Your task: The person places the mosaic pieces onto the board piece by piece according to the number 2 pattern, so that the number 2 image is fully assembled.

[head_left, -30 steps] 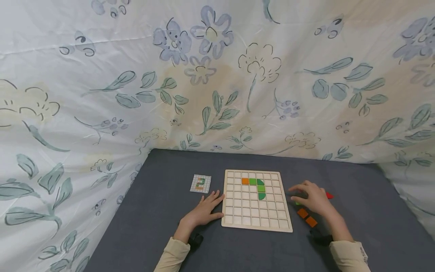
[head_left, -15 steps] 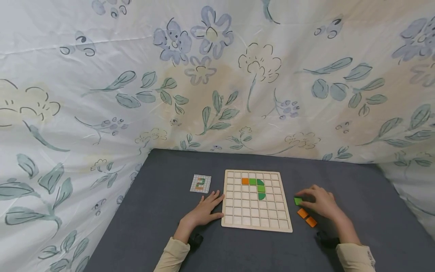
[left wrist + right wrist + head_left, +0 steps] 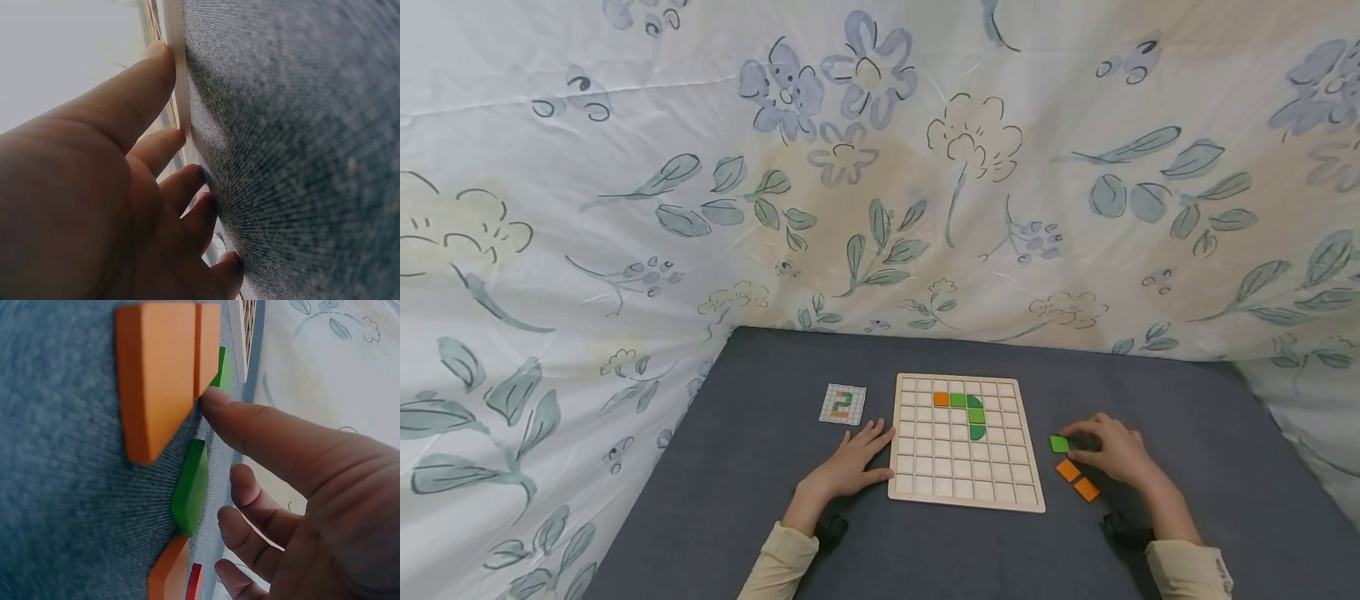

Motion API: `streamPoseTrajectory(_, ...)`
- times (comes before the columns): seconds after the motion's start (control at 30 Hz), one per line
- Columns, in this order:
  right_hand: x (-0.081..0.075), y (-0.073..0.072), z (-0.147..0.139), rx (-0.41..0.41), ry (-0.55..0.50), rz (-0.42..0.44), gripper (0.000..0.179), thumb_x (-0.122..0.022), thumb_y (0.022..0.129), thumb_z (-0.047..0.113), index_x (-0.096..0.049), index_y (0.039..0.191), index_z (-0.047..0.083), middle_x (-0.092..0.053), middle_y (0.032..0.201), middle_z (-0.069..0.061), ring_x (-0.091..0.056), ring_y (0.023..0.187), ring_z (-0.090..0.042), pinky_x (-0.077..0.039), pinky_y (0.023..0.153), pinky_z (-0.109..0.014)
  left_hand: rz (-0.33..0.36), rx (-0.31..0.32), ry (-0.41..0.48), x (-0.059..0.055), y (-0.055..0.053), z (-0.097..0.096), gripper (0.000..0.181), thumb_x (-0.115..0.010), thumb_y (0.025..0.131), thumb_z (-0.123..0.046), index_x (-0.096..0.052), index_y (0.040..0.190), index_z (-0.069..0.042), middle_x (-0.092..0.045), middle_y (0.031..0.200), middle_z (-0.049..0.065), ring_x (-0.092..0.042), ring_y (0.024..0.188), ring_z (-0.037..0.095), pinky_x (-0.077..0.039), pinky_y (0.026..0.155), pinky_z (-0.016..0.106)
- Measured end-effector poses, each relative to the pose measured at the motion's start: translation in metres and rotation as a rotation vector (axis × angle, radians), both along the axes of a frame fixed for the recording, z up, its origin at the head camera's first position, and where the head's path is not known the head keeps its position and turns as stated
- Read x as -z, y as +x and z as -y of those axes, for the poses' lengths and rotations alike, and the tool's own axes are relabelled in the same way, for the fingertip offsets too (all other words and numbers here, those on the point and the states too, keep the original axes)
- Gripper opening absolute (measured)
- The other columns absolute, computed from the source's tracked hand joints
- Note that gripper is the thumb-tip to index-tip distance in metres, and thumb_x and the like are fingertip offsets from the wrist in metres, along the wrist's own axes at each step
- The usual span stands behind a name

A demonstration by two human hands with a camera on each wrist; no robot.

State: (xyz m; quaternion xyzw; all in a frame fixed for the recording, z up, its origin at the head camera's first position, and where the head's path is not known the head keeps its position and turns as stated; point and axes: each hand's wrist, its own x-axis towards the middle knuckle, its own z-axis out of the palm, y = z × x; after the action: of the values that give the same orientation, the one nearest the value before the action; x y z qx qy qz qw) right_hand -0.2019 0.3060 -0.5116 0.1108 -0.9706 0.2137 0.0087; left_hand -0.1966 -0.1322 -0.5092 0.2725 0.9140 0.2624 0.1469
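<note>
A wooden grid board (image 3: 925, 467) holds an orange square (image 3: 942, 400), light green squares (image 3: 957, 400) and dark green quarter-round tiles (image 3: 977, 432). My left hand (image 3: 847, 467) lies spread on the table, its thumb and index fingertip touching the board's left edge. To the board's right, my right hand (image 3: 1112, 450) holds thumb and index fingertip apart at a loose light green square tile (image 3: 1059, 444), which lies flat. Two orange tiles (image 3: 1077, 481) lie just nearer. In the right wrist view the thumb is close to the orange tiles (image 3: 165, 369) and the green one (image 3: 222, 369); the index finger is hidden.
A small pattern card (image 3: 842, 404) lies left of the board. Beneath my right hand are a dark green tile (image 3: 190, 487), another orange tile (image 3: 170, 572) and a red piece (image 3: 195, 582). Flowered cloth (image 3: 880, 208) hangs behind the dark table (image 3: 760, 400).
My right hand has moved right, away from the board, uncovering the light green tile; a red piece seen earlier is now behind the hand. The left hand and the board stay put.
</note>
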Motion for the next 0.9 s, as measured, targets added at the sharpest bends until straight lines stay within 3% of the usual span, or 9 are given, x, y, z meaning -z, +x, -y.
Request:
streamPoseTrajectory(0.57,-0.005,-0.005,0.005,0.001,0.000,-0.015,0.029,-0.076,0.076,0.024,-0.070,0.104,0.019,-0.051,0.085,-0.001,-0.044,0.074,-0.015,-0.023,0.064,-0.036,-0.002,0.003,0.005,-0.001,0.000,-0.001,0.068,-0.055,0.092,-0.037,-0.027,0.147,-0.008,-0.018,0.153,0.017,-0.012,0.142,0.036,-0.008,0.110,0.061)
streamPoseTrajectory(0.9,-0.012,-0.008,0.022,-0.044,-0.031,-0.059,0.026,-0.076,0.077,0.025,-0.071,0.102,0.018,-0.052,0.086,-0.001,-0.045,0.075,-0.017,-0.025,0.066,-0.038,0.004,0.006,0.010,0.001,-0.001,0.000,0.068,-0.055,0.092,-0.037,-0.026,0.147,-0.009,-0.017,0.153,0.017,-0.011,0.142,0.036,-0.007,0.111,0.061)
